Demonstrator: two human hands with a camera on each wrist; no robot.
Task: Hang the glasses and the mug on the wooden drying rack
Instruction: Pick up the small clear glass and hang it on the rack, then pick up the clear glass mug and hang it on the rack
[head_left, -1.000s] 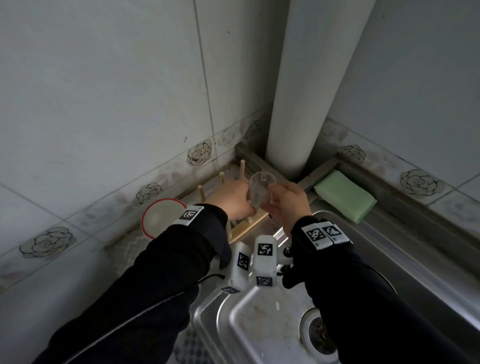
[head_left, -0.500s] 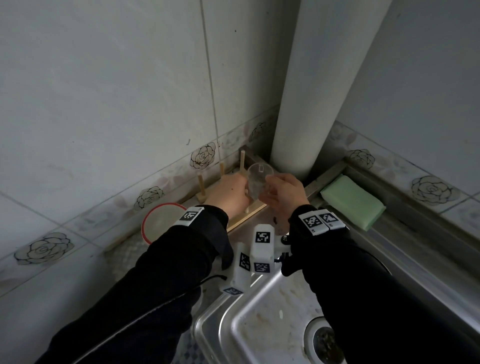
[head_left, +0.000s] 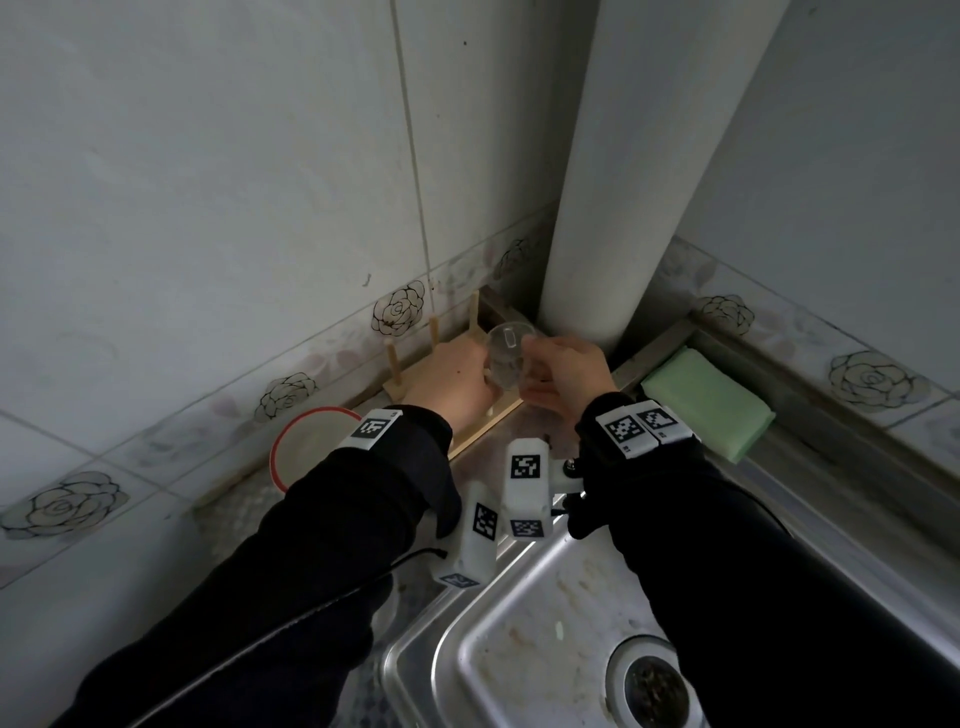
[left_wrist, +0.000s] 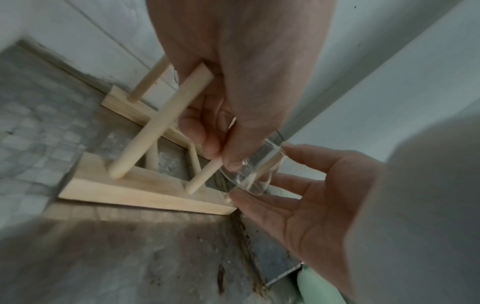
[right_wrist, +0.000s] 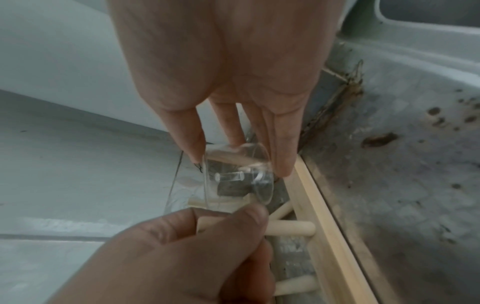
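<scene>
A wooden drying rack (head_left: 415, 382) with upright pegs stands in the corner against the tiled wall. A clear glass (head_left: 506, 353) hangs tilted over the rack's right end, base towards me. My right hand (head_left: 535, 364) pinches it between thumb and fingers; the right wrist view shows this grip on the glass (right_wrist: 239, 170). My left hand (head_left: 470, 374) is curled round a peg (left_wrist: 201, 176) of the rack (left_wrist: 145, 193), right beside the glass (left_wrist: 255, 174). A white mug with a red rim (head_left: 306, 441) stands left of the rack, partly hidden by my left arm.
A thick white pipe (head_left: 623, 182) rises in the corner just behind the rack. A green sponge (head_left: 706, 402) lies on the ledge to the right. The steel sink (head_left: 545, 649) with its drain (head_left: 649, 686) is below my arms. Tiled walls close in on two sides.
The head view has shifted slightly. Both hands and the glass keep about the same place at the rack's right end.
</scene>
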